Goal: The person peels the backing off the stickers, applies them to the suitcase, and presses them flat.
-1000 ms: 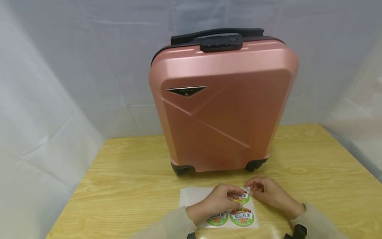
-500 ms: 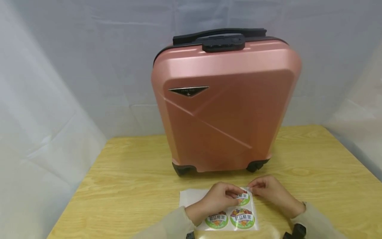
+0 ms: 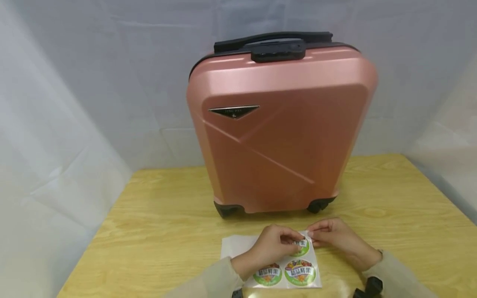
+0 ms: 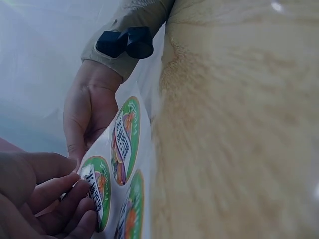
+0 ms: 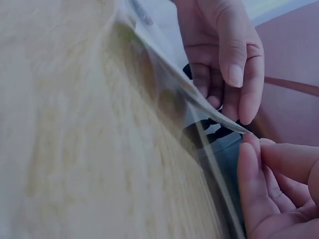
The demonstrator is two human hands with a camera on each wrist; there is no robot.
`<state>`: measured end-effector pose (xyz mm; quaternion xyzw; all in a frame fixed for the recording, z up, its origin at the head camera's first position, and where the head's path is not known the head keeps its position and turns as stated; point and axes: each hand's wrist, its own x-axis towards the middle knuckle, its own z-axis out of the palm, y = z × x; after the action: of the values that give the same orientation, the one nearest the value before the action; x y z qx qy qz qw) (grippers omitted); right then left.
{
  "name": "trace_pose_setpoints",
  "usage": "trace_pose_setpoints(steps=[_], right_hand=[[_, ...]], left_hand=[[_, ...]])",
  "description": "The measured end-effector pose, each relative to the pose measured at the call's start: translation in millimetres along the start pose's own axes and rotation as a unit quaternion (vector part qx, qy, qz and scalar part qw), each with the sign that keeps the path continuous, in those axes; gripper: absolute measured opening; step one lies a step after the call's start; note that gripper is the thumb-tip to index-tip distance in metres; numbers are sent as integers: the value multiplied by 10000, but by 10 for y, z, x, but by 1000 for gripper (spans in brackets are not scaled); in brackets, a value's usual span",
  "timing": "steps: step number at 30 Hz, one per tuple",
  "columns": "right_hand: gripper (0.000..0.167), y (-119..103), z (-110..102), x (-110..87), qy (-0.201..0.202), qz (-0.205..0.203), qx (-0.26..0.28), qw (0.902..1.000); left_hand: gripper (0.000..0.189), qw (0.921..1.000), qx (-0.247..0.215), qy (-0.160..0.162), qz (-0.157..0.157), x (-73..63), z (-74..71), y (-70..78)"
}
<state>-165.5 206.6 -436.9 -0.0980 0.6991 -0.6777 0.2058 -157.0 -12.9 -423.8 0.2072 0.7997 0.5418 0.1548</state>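
Note:
A white sheet of round fruit stickers (image 3: 232,247) lies on the table in front of the suitcase. Three green-edged stickers show on it, the upper right sticker (image 3: 304,248) partly covered by my left hand (image 3: 270,249). The fingers of that hand are loosely bent over this sticker, thumb apart from the index finger, as the right wrist view also shows. My right hand (image 3: 340,241) pinches the sheet's far right corner between thumb and index finger. In the right wrist view, the sheet's edge (image 5: 202,102) rises off the table toward those fingertips (image 5: 249,149).
A pink hard-shell suitcase (image 3: 287,140) with a black top handle (image 3: 273,39) stands upright on the wooden table (image 3: 160,207), right behind the hands. White cloth (image 3: 149,74) hangs behind and at both sides. Dark devices (image 4: 127,42) are strapped to the wrists.
My right fingertips have closed together on the sheet's corner. My left thumb has drawn back from the lower right sticker toward the upper one. The suitcase stands as before.

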Motion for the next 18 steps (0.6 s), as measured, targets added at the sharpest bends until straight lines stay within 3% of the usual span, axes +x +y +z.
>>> trace_pose_setpoints(steps=[9, 18], right_hand=[[17, -26, 31, -19, -243, 85, 540, 9982], [12, 9, 98, -31, -531, -31, 915, 9944]], left_hand=[[15, 9995, -294, 109, -14, -12, 22, -27], [9, 9990, -178, 365, -188, -54, 46, -19]])
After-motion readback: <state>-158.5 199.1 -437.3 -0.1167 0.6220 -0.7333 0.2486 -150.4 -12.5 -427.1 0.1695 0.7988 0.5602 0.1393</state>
